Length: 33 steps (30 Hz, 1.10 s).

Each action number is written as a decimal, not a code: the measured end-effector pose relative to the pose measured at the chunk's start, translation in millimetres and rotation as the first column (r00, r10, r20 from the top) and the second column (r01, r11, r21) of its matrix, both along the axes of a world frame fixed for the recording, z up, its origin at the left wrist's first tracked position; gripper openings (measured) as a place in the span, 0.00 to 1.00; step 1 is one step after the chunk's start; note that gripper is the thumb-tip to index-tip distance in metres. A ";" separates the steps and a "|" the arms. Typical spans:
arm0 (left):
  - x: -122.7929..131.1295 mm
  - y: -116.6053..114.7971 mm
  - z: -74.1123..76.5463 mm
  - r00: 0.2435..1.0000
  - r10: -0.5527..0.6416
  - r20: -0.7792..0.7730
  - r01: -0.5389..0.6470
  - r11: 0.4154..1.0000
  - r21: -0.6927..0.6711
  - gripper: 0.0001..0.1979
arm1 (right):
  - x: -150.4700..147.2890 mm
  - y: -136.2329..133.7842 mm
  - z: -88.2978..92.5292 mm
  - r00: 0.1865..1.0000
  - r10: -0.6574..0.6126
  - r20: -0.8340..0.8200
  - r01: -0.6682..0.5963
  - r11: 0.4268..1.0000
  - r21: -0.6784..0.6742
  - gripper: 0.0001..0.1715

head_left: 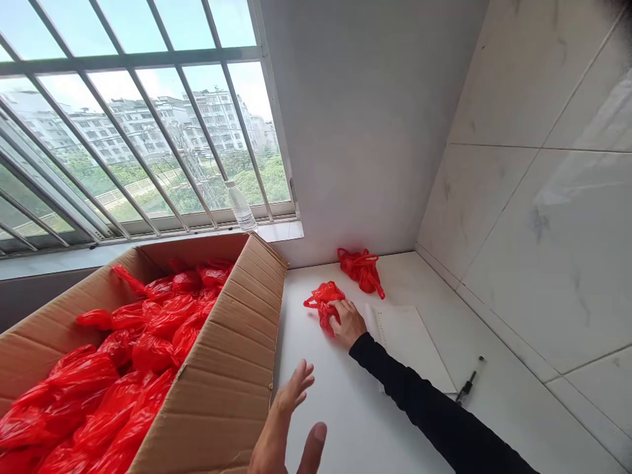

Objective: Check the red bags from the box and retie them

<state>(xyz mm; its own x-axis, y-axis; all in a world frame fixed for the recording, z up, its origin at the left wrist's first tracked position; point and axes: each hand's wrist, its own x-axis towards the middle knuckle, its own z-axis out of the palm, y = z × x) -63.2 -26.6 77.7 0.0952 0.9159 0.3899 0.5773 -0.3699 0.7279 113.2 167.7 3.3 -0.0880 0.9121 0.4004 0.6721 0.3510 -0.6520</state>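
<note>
My right hand [349,324], in a black sleeve, is closed on a knotted red plastic bag [328,293] that rests on the white tabletop [320,401]. What the bag contains is hidden. Behind it, near the wall, lies a second tied red bag [361,268]. My left hand [281,421] hovers at the bottom middle beside the box, thumb and fingers spread with nothing in them. To its left stands an open cardboard box [230,368] filled with several red plastic bags [153,352].
White paper [412,342] lies under and beside my right forearm, with a black pen [471,382] to its right. A clear bottle [240,207] stands on the sill of the barred window [170,131]. A grey wall and a tiled wall [538,230] bound the table.
</note>
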 end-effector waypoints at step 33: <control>22.0 17.3 -43.8 0.934 0.346 0.088 -0.336 0.935 -0.112 0.14 | 133.1 -153.5 31.0 0.924 -0.049 -0.379 -0.078 0.946 -0.313 0.10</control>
